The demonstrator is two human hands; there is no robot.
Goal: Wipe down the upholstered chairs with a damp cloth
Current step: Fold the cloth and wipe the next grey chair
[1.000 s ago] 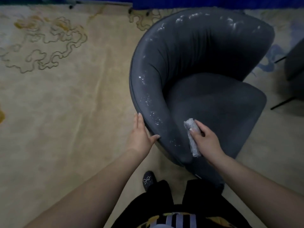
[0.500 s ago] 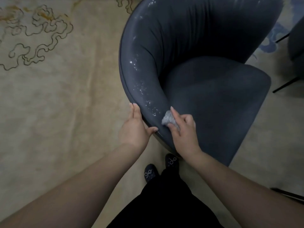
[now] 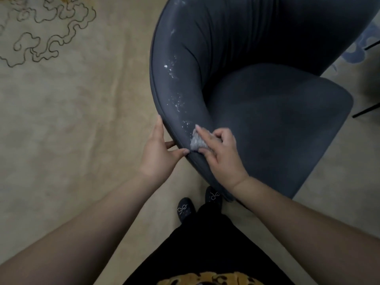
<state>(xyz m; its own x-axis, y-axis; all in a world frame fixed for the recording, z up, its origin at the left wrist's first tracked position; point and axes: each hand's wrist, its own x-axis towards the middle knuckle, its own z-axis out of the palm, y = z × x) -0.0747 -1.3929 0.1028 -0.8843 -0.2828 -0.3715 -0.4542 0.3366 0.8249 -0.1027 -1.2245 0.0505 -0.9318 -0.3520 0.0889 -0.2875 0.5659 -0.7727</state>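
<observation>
A dark grey upholstered tub chair (image 3: pixel 267 112) fills the upper right of the head view. White specks run down its left arm rim (image 3: pixel 174 89). My right hand (image 3: pixel 220 155) is closed on a small bunched grey cloth (image 3: pixel 196 141) and presses it onto the lower end of that arm, just below the specks. My left hand (image 3: pixel 158 153) grips the outer edge of the same arm, thumb on top close to the cloth and fingers behind the rim.
A beige carpet (image 3: pixel 72 120) with a dark curly line pattern lies to the left. Thin black legs of another chair (image 3: pixel 368 108) show at the right edge. My two dark shoes (image 3: pixel 197 204) stand right under the chair's near corner.
My right hand with the cloth moved from the seat side up onto the left arm of the chair. The view has come closer and lower. My left hand kept its hold on the rim.
</observation>
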